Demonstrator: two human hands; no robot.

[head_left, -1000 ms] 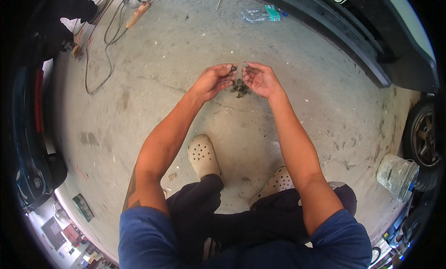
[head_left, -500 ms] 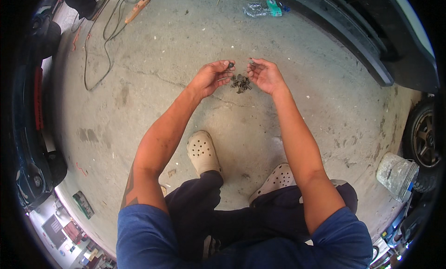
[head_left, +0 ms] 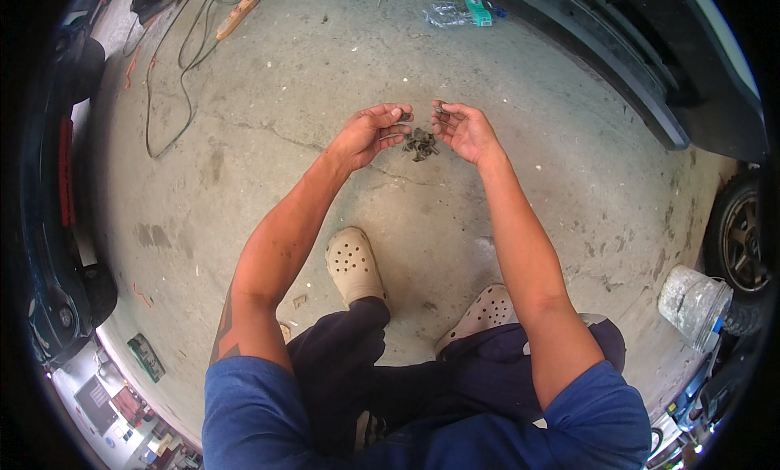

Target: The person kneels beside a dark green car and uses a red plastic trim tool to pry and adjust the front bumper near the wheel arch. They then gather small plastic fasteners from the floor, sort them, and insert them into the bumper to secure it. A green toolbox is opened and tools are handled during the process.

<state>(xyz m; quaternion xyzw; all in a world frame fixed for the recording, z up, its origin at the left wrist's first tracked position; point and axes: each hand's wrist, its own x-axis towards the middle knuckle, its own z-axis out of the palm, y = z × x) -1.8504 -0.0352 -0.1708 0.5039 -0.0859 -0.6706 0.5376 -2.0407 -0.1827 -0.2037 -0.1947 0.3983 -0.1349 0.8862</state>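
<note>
My left hand [head_left: 377, 131] pinches a small dark part [head_left: 405, 116] between thumb and fingertips, and the part is partly covered by the thumb. My right hand [head_left: 461, 129], a short gap to its right, holds a small greyish piece [head_left: 439, 108] at its fingertips, too small to make out. Below and between the hands, a loose heap of small dark pieces [head_left: 421, 148] lies on the stained concrete floor [head_left: 211, 194]. My feet in beige perforated clogs [head_left: 353, 263] are beneath my forearms.
Cables and a power strip [head_left: 237, 17] lie upper left near another person's leg and foot [head_left: 146, 5]. A plastic bottle [head_left: 455, 13] is at the top. Vehicle bodywork [head_left: 642, 72] borders the right, with a wheel [head_left: 738, 234] and grimy bucket [head_left: 692, 307]; a dark car [head_left: 57, 226] lines the left.
My hands have risen slightly and moved a little apart, uncovering more of the heap. The other person's leg at upper left has shifted upward, partly out of view.
</note>
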